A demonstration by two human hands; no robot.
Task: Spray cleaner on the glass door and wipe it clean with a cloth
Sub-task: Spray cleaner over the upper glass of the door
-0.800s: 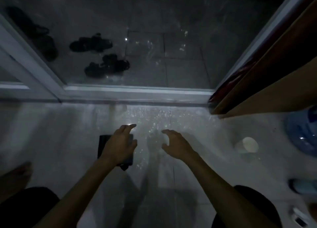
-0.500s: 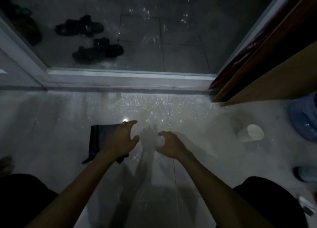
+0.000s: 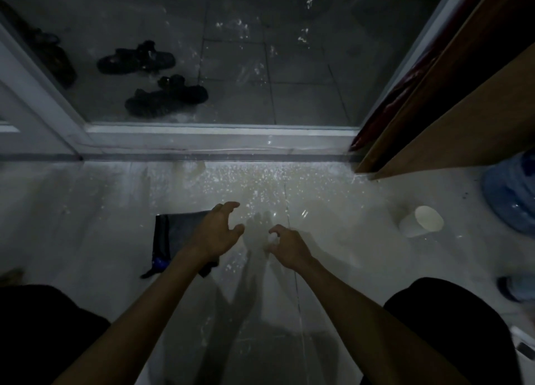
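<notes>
Overlapping the dark cloth (image 3: pixel 173 235), the left hand (image 3: pixel 215 235) hides its right edge.

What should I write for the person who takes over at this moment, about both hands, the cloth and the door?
Left hand: open, holds nothing, over the right edge of the cloth.
Right hand: open, holds nothing, beside the left, over the floor.
Cloth: dark, lying on the floor in front of the door.
Done: white droplets on the glass, so it seems sprayed.
Left: take the cloth and wipe the glass. I can make out no sprayer.
</notes>
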